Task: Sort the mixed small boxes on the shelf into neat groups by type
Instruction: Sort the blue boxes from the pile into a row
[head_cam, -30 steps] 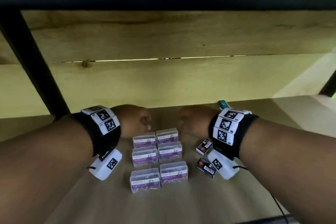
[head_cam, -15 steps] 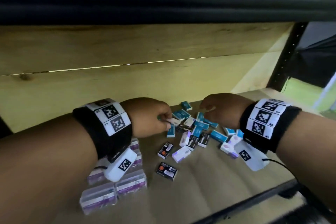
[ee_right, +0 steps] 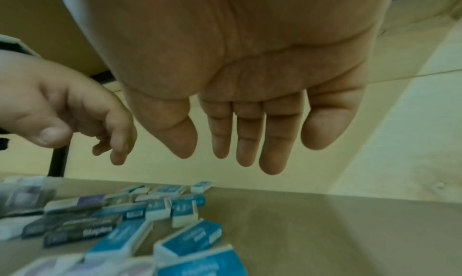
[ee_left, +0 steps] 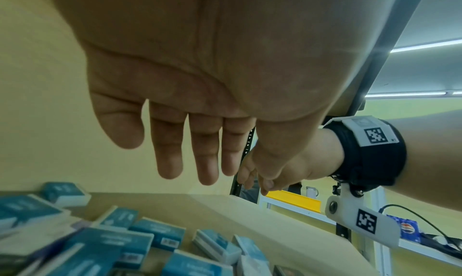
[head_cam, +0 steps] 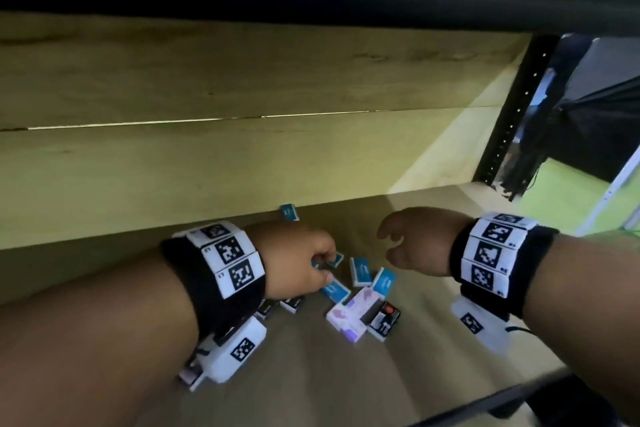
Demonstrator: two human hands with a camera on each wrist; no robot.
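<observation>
Left hand (head_cam: 294,258) fingers apart over small teal-and-white cardboard boxes (head_cam: 360,271) on tan wooden shelf (head_cam: 433,350); right hand (head_cam: 415,241) empty, fingers relaxed, beside.

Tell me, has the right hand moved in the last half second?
Yes. The right hand has shifted rightward: it was over the heap of blue boxes, and now hangs beside it, farther from the lone blue box at the back wall.

A black perforated upright (head_cam: 512,121) stands at the shelf's right end; beyond it, a yellow panel (ee_left: 292,200) and white mug (ee_left: 312,191).
</observation>
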